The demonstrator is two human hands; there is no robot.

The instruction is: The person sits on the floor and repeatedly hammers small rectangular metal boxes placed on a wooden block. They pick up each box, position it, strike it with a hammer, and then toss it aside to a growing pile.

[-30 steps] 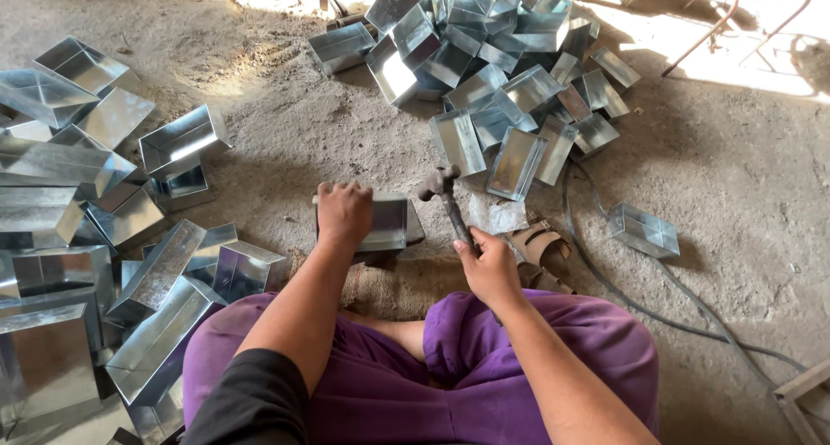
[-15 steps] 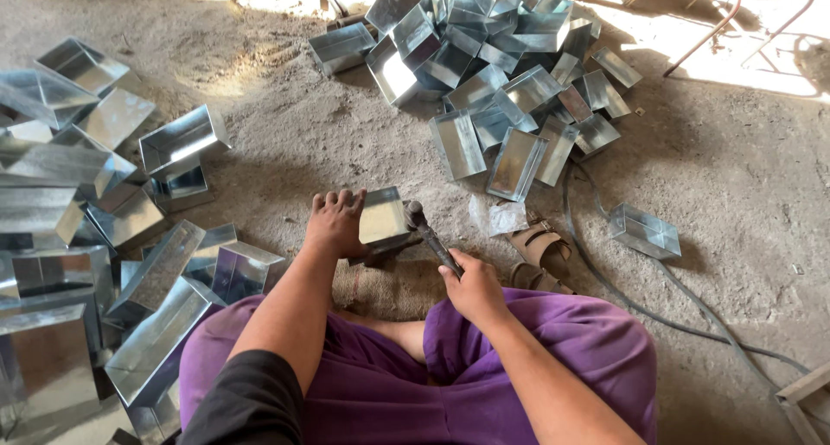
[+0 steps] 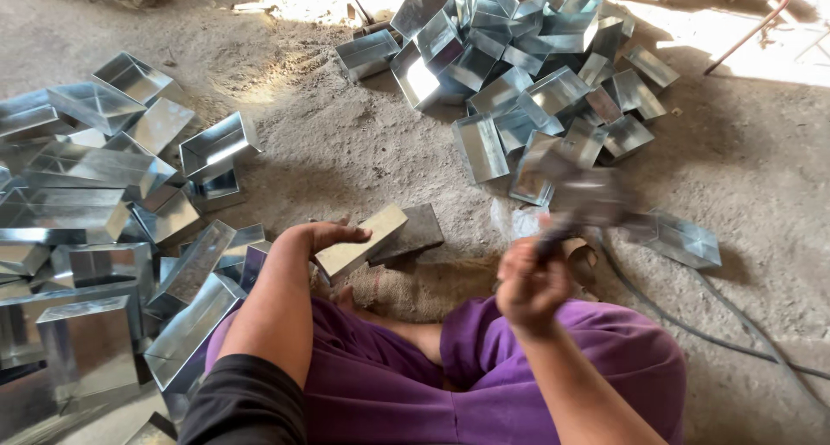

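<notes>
Head view, my left hand point(image 3: 322, 236): fingers curled over the near edge of a sheet-metal box point(image 3: 359, 242), gripping it and holding it tilted against the dark flat block point(image 3: 413, 233) on the ground.
Head view, my right hand point(image 3: 529, 282): clenched in a fist round the handle of a hammer point(image 3: 581, 205) — the head is a blur, raised up and to the right of the box, well clear of it.
The box: just ahead of my knees, between my two hands, one long face turned up, touching the block behind it.
My lap: purple trousers point(image 3: 536, 359), legs folded, a bit of sacking point(image 3: 415, 288) on the ground under the block.
Left side: a heap of shiny metal boxes point(image 3: 95, 203), open-topped, lying every which way, close against my left leg.
Far side: a second heap of smaller metal boxes point(image 3: 527, 65) — well apart from my hands, partly in sunlight.
Right side: one lone metal box point(image 3: 683, 238) on the dirt floor point(image 3: 346, 151), near the hammer, with a dark cable point(image 3: 692, 324) trailing past it.
</notes>
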